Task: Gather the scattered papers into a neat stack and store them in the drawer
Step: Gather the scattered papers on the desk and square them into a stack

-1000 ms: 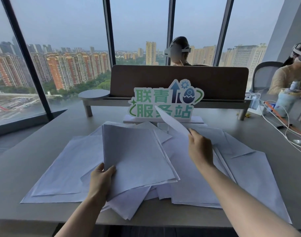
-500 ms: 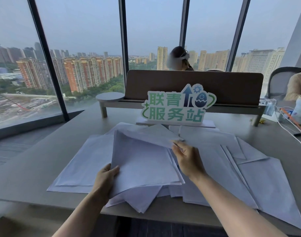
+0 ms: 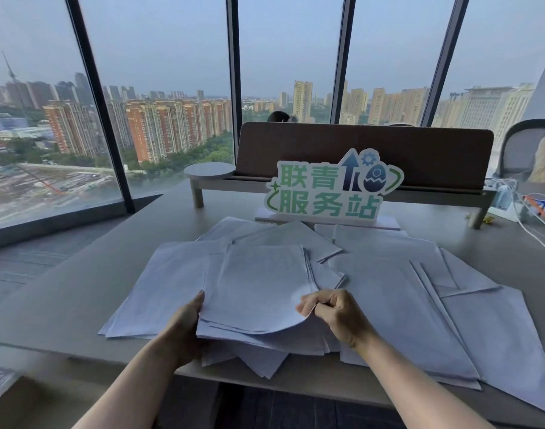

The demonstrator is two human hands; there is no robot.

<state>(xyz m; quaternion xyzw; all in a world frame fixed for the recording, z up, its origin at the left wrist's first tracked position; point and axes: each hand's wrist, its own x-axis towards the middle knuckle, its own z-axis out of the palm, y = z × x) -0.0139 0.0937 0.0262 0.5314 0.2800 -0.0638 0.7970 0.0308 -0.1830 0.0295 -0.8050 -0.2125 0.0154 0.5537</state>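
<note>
Papers (image 3: pixel 258 283) pinched by right hand (image 3: pixel 336 314), left hand (image 3: pixel 184 323) gripping; sign (image 3: pixel 330 187) reads "联青服务站".

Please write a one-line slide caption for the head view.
Left hand steadies the paper stack; right hand pinches its top sheet's corner.

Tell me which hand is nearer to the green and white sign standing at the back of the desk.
Right. The right hand pinches the top sheet's corner almost straight in front of the sign. The left hand holds the stack's left edge, further left and slightly nearer the person.
</note>
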